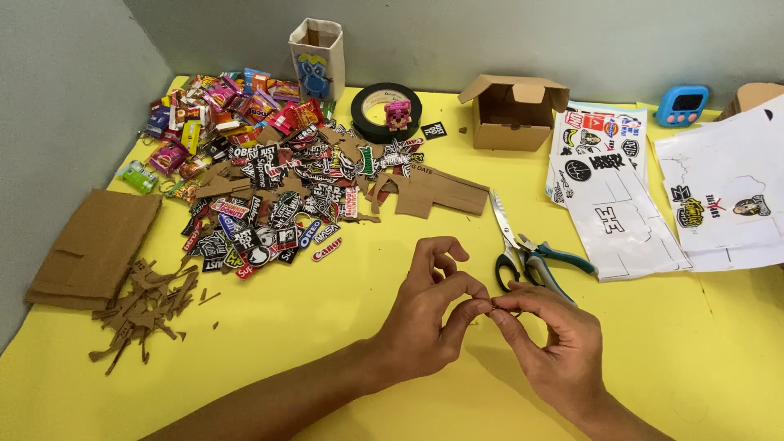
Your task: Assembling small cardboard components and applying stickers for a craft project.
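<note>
1. Left hand (425, 314) and right hand (551, 343) meet fingertip to fingertip, both pinching one tiny piece (491, 307), too small to identify, above the near yellow worktop (310, 327).
2. Step looks like fine fingertip work, peeling or folding.
3. Scissors (523, 249) lie just beyond the right hand; sticker pile (278, 196) far left.

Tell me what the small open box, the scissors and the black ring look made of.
Small open box: plain brown cardboard, matte, folded flaps. Scissors: shiny metal blades, with teal and grey handles that look plastic or rubber. Black ring: likely a tape roll, slightly glossy black, pale inner core.
</note>
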